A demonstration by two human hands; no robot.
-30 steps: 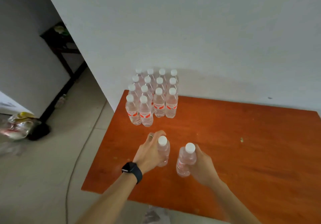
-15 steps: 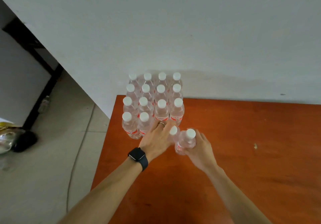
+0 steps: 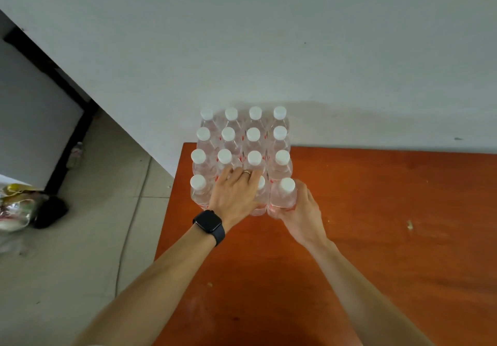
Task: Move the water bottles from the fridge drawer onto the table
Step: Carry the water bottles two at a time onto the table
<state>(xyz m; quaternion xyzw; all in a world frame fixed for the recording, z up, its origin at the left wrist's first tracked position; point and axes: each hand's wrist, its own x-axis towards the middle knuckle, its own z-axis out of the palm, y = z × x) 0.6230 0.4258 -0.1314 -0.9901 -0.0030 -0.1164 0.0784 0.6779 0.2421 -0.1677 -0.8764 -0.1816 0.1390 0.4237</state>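
On the orange surface by the grey wall | water bottles are ranked in rows | one is clasped in left grip, one in right grip | tiled floor left

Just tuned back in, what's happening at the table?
A person is adding to the water bottle block at the back left corner of the orange table. The left hand grips the inner bottle of the front row, mostly covering it; the right hand grips the front-right bottle. Both stand upright against the block, not yet released.
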